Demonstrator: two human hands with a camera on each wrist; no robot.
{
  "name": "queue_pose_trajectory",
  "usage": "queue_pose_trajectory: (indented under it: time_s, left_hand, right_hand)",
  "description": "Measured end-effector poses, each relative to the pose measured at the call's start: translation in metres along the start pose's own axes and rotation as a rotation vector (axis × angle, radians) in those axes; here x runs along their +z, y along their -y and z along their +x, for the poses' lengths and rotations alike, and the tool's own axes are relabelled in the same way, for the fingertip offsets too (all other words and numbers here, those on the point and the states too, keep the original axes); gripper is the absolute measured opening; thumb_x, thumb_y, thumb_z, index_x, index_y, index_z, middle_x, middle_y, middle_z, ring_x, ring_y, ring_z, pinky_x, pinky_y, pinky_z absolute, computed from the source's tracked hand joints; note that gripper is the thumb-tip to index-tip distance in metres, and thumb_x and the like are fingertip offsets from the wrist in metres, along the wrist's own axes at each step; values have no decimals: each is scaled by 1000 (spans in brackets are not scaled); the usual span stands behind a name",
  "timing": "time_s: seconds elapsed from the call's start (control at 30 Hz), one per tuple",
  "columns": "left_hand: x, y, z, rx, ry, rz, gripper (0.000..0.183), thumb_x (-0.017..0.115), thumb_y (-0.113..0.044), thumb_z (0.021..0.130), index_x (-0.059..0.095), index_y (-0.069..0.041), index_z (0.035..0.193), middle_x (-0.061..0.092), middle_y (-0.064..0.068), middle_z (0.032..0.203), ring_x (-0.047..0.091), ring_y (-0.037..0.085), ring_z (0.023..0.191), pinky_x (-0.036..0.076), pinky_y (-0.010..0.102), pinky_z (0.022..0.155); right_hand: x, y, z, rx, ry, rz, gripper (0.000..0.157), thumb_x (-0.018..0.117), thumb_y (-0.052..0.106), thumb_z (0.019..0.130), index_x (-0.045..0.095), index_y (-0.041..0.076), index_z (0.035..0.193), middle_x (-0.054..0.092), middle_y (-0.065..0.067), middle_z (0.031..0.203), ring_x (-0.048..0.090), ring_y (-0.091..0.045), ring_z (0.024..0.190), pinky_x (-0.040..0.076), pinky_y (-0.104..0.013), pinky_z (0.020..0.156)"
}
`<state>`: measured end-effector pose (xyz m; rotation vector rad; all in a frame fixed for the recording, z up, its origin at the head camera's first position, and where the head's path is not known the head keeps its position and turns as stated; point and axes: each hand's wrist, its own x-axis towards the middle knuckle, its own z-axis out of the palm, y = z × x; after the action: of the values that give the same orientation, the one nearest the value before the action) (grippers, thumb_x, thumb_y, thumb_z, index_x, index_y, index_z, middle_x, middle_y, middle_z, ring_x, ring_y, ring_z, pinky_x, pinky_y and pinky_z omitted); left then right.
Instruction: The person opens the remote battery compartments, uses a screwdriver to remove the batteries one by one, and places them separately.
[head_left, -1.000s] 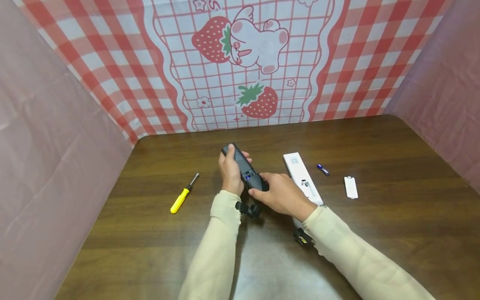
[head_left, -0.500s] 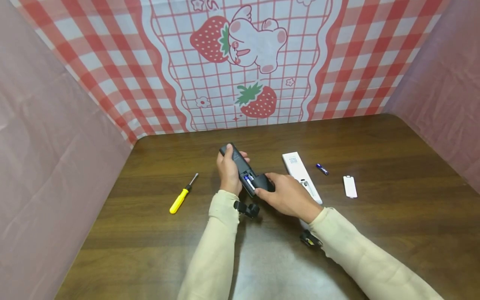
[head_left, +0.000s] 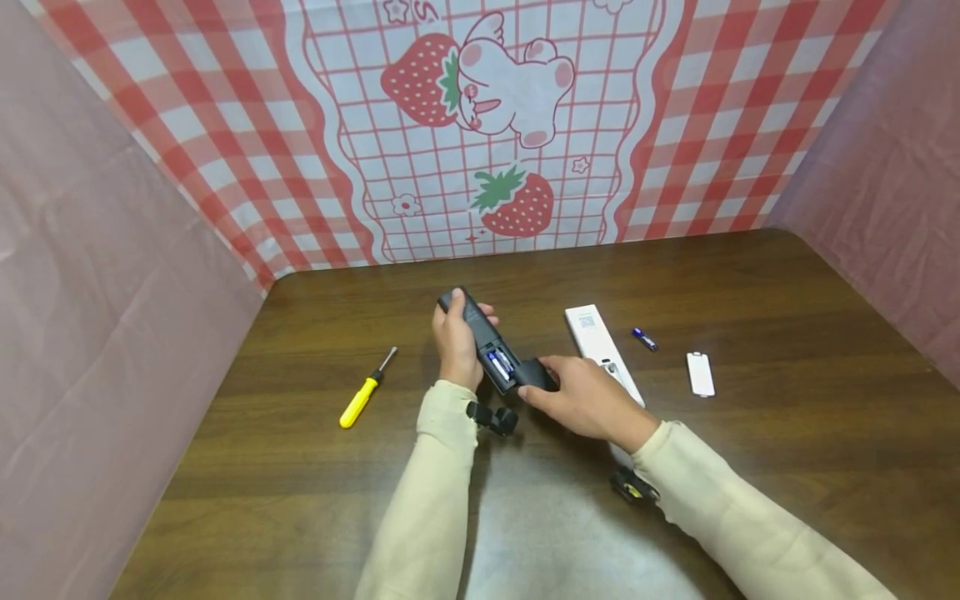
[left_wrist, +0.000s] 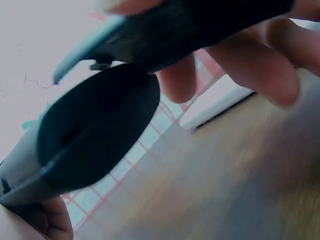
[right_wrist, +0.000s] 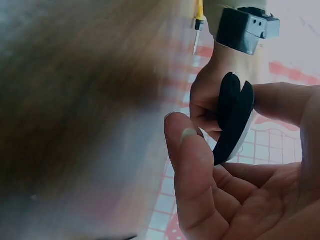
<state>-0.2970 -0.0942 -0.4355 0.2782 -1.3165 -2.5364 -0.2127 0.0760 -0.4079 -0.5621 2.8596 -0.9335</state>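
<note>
In the head view my left hand (head_left: 456, 350) grips a black remote control (head_left: 474, 321), thumb along its upper end and its back turned up. The open battery compartment shows two blue-and-white batteries (head_left: 500, 365) lying side by side. My right hand (head_left: 588, 396) pinches the black battery cover (head_left: 537, 375) between thumb and fingers, just right of the compartment. From the left wrist, the cover (left_wrist: 175, 35) with its small clip appears above the rounded end of the remote (left_wrist: 95, 130). The right wrist view shows the cover (right_wrist: 241, 120) standing close beside the remote's end (right_wrist: 228, 92).
A white remote control (head_left: 591, 329) lies behind my right hand, partly hidden by it. Right of it are a loose blue battery (head_left: 645, 339) and a white battery cover (head_left: 701, 374). A yellow-handled screwdriver (head_left: 360, 402) lies left of my left arm on the wooden table (head_left: 300, 500).
The black cover has come off the remote's lower end and moved right with my right hand, uncovering the batteries. My left hand and the remote have stayed nearly in place.
</note>
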Motion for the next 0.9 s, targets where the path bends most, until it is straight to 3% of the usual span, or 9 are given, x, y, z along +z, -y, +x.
queue_pose_trajectory:
  time_s: [0.23,0.47,0.9]
  left_hand:
    - [-2,-3,2,-29,-15,-20,38,45,-29,107,47,3,128,65,10,75,64,21,60,52,37,66]
    - [-3,-3,5,-27,-18,-24,43,45,-28,107,44,6,133,65,9,73,64,20,59,52,38,67]
    - [-5,-2,6,-30,-22,-1,44,45,-28,107,44,6,135,65,9,74,63,19,59,52,34,62]
  right_hand:
    - [-1,0,-7,40,24,-57,58,67,43,93,61,-1,131,69,-9,99,59,-17,74,49,-34,64]
    - [-6,2,-13,51,56,-107,62,69,42,92,57,-3,132,61,-5,81,53,-17,63,42,-32,54]
    - [-1,4,-19,-4,39,-317,44,74,40,87,66,3,110,64,-4,90,56,-20,72,45,-37,57]
